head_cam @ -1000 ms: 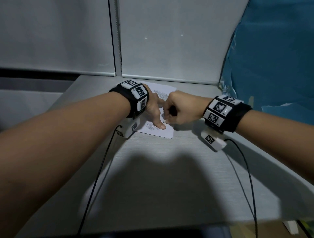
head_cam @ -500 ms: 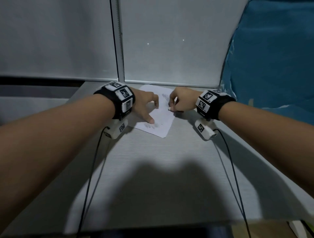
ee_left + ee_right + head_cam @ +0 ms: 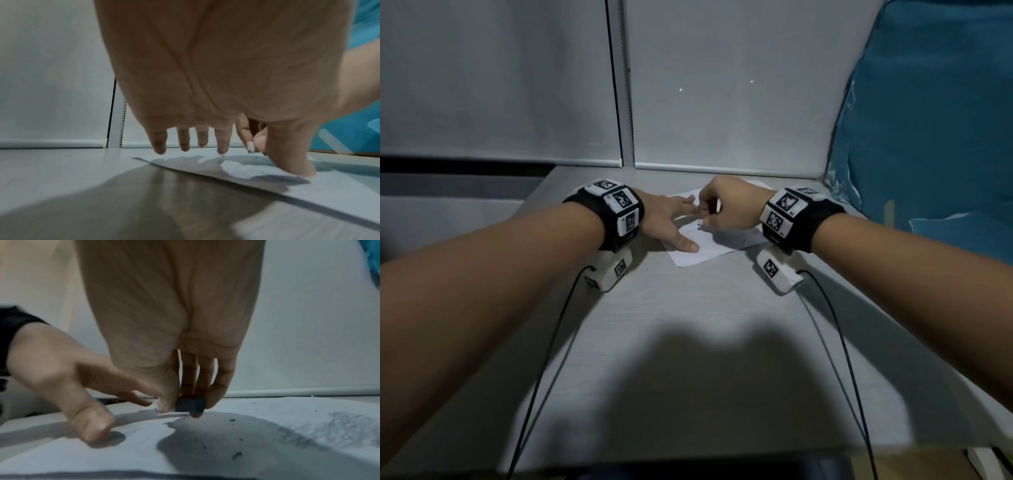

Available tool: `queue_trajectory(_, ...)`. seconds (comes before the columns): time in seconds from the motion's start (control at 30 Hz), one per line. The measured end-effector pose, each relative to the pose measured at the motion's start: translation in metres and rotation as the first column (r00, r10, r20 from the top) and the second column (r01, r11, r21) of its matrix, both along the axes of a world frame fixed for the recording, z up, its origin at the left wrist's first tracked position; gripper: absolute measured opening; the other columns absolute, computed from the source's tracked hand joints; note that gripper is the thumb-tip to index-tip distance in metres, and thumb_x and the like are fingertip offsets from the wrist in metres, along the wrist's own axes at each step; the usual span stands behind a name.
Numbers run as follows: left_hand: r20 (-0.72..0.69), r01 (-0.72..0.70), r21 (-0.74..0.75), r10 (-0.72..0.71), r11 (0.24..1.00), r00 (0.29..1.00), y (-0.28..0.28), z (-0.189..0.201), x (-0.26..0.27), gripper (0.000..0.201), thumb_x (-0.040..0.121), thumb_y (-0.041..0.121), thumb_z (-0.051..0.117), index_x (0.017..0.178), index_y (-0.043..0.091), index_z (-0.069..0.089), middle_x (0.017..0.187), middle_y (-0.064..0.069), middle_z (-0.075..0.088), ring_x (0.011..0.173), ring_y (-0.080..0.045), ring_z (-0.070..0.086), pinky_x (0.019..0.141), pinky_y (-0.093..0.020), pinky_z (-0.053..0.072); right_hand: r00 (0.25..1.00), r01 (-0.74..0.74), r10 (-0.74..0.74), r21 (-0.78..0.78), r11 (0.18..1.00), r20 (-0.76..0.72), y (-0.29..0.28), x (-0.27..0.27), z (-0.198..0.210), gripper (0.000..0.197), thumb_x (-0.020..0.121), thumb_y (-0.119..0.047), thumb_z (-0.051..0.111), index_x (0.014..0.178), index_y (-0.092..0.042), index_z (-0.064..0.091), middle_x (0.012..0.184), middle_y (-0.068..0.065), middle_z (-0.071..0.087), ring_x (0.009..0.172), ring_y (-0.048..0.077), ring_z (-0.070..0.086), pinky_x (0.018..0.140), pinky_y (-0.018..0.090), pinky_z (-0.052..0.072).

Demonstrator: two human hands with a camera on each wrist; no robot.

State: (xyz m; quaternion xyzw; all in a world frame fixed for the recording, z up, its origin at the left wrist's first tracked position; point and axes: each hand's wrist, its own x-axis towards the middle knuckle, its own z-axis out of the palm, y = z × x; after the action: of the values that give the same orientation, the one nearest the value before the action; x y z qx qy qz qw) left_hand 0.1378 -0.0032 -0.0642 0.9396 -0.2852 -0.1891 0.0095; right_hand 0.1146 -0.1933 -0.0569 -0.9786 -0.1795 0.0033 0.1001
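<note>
Lying flat on the grey worktop (image 3: 688,342), a white sheet of paper (image 3: 697,258) is held down by the left hand (image 3: 667,222). Its fingers are spread and straight, and its thumb is pressed on the sheet near the close edge. A small dark eraser (image 3: 190,405) is pinched between the thumb and the fingertips of the right hand (image 3: 729,209), just beside the left fingers, over the middle of the paper. Whether the eraser touches the sheet cannot be told. Grey pencil shading (image 3: 339,426) is seen on the paper to the right of the eraser, and dark crumbs (image 3: 236,455) are scattered near it. A blue cloth (image 3: 928,137) is seen at the right side of the worktop.
</note>
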Motion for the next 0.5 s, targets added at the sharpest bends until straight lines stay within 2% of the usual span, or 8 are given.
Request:
queue_trajectory(0.1,0.032,-0.011,0.027,0.010,1.000,0.999,0.005,0.002,0.001,0.101,0.073,0.085,0.059,0.157,0.043,0.022,0.161,0.010,0.018,0.149,-0.022,0.023,0.119,-0.048,0.022,1.000,-0.020,0.019,0.021,1.000,0.023,0.003,0.003,-0.005,0.012,0.089,-0.026,0.078,0.085,-0.015,0.075,0.078,-0.005,0.071,0.065,0.003,0.058,0.058,0.018,0.042)
queue_trajectory(0.17,0.011,-0.016,0.055,0.016,0.998,1.000,0.008,0.003,-0.001,0.108,0.067,0.084,0.066,0.156,0.044,0.022,0.158,0.013,0.021,0.147,-0.021,0.026,0.118,-0.047,0.025,1.000,-0.027,0.027,0.018,0.999,-0.005,0.006,0.005,-0.007,0.011,0.089,-0.026,0.080,0.084,-0.016,0.077,0.072,-0.010,0.069,0.063,0.001,0.059,0.056,0.012,0.041)
queue_trajectory(0.23,0.013,-0.023,0.088,0.022,0.996,1.000,0.007,0.005,-0.002,0.112,0.064,0.082,0.070,0.157,0.044,0.020,0.158,0.013,0.020,0.147,-0.022,0.027,0.116,-0.048,0.028,0.999,-0.053,0.053,0.018,0.998,-0.011,0.012,0.005,-0.007,0.009,0.087,-0.024,0.080,0.083,-0.016,0.079,0.073,-0.010,0.071,0.063,-0.001,0.060,0.056,0.007,0.040)
queue_trajectory(0.3,0.012,-0.036,0.122,0.035,0.992,0.999,0.005,0.005,-0.001,0.117,0.059,0.084,0.072,0.156,0.046,0.019,0.158,0.015,0.019,0.147,-0.024,0.027,0.115,-0.050,0.028,0.999,-0.049,0.049,0.031,0.998,-0.004,0.016,0.008,-0.008,0.008,0.086,-0.021,0.080,0.082,-0.014,0.080,0.076,-0.005,0.075,0.065,0.002,0.062,0.060,0.011,0.044)
queue_trajectory(0.4,0.004,-0.050,0.131,0.050,0.990,0.999,0.004,0.005,-0.001,0.122,0.054,0.087,0.072,0.156,0.048,0.017,0.158,0.015,0.017,0.147,-0.025,0.026,0.116,-0.051,0.028,0.999,-0.040,0.040,0.021,0.999,0.010,0.020,0.011,-0.009,0.008,0.086,-0.018,0.078,0.081,-0.011,0.079,0.079,0.001,0.077,0.071,0.013,0.067,0.066,0.025,0.051)
queue_trajectory(0.5,0.000,-0.062,0.127,0.063,0.990,0.998,0.005,0.006,-0.003,0.123,0.048,0.091,0.071,0.154,0.051,0.020,0.159,0.016,0.019,0.147,-0.026,0.028,0.114,-0.052,0.030,0.993,-0.120,0.120,-0.004,0.993,0.001,0.023,0.005,-0.009,0.009,0.086,-0.018,0.076,0.080,-0.012,0.078,0.075,-0.001,0.075,0.070,0.014,0.068,0.068,0.026,0.055)
